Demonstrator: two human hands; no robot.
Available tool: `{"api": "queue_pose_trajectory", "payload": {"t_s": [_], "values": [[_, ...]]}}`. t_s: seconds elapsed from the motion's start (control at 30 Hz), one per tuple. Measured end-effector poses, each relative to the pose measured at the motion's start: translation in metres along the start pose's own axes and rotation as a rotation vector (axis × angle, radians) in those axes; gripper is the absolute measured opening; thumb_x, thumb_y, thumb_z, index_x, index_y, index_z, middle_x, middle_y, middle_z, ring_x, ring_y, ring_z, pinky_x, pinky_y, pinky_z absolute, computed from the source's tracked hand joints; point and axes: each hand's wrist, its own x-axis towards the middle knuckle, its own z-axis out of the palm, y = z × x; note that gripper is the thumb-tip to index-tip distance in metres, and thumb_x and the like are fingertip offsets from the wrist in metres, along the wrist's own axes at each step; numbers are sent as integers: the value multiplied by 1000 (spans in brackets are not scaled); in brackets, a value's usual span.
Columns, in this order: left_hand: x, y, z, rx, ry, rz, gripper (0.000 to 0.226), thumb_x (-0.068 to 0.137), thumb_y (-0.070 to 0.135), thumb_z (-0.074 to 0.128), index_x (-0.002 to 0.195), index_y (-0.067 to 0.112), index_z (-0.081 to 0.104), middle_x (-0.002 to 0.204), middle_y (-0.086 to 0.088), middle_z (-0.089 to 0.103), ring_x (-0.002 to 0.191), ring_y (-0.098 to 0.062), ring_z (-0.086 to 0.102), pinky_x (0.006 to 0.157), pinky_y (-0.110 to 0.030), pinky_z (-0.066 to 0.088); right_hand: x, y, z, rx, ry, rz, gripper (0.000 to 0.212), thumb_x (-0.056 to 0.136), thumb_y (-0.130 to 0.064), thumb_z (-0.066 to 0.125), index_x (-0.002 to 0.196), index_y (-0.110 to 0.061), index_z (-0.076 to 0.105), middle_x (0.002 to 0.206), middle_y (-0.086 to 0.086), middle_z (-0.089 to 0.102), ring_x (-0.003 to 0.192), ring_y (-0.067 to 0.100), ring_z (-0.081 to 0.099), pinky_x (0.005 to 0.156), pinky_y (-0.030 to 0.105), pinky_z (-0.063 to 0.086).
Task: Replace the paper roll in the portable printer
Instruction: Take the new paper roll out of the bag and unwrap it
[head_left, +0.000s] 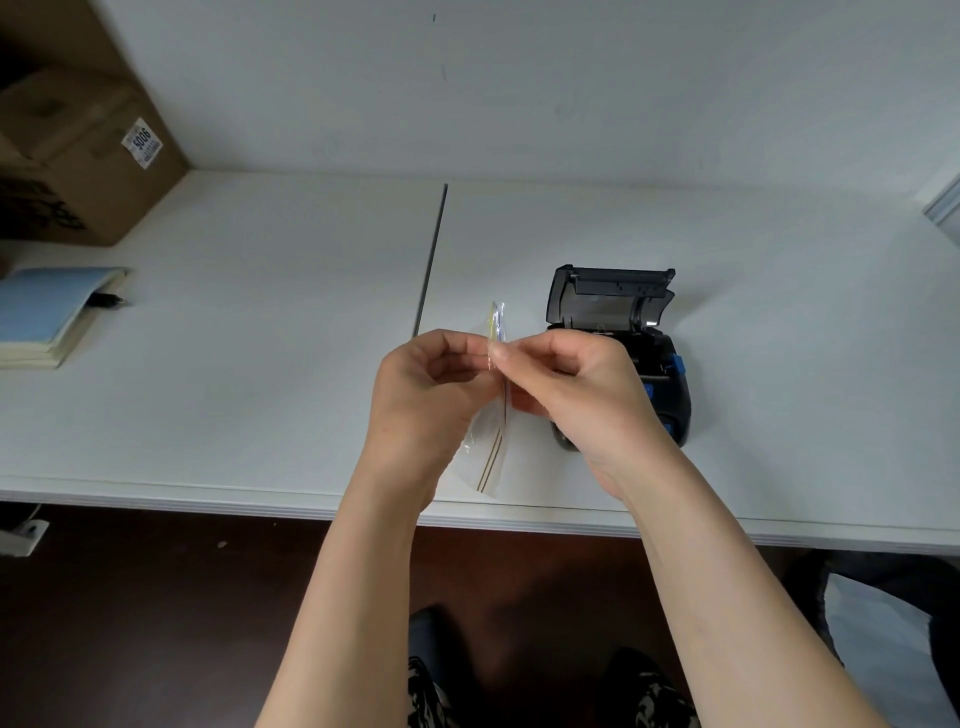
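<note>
Nearest us, our two forearms reach up from the bottom edge, over the dark floor and the front edge of the white table. Between our hands hangs a thin clear plastic wrapper with two brownish stripes near its lower end; it is edge-on to us and runs from about 6 o'clock below the hands to a crinkled tip at 12 o'clock above them. We cannot tell whether a paper roll is inside it.

Our left hand is curled, thumb and fingertips pinching the wrapper's upper part from 9 o'clock. Our right hand pinches the same spot from 3 o'clock, thumb pressed against the film, the two hands nearly touching at the pinch.

Just beyond our right hand, at about 2 o'clock from it, sits the black portable printer with blue tabs on its right side. Its lid stands open, tilted back, and the right hand covers part of its front. The paper bay is mostly hidden, so we cannot say what it holds.

Farther off at 9 o'clock lies a blue notebook with a pen tucked beside it. At 10 o'clock stands a cardboard box against the white wall.
</note>
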Motion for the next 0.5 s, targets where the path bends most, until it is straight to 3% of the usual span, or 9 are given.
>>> {"api": "queue_pose_trajectory", "payload": {"t_s": [0.1, 0.33, 0.5], "values": [[-1, 0, 0, 23, 9, 4, 13, 78, -3, 69, 79, 11, 67, 77, -7, 69, 72, -16, 65, 60, -14, 50, -1, 0, 0, -16, 33, -30, 2, 81, -14, 74, 79, -15, 73, 76, 11, 75, 64, 12, 68, 70, 28, 61], [1, -2, 1, 11, 65, -20, 14, 86, 8, 65, 73, 9, 69, 65, -5, 70, 58, -14, 63, 61, -17, 54, 2, 2, 2, 62, 68, 48, 10, 89, -10, 64, 80, -9, 69, 73, 8, 71, 63, 15, 68, 71, 31, 62], [3, -3, 1, -21, 113, -5, 14, 87, 9, 64, 74, 9, 68, 67, -7, 68, 58, -14, 63, 60, -19, 54, 2, 2, 3, 112, 95, 53, 9, 90, -10, 63, 82, -7, 66, 76, 8, 70, 58, 9, 68, 65, 26, 60]]}}
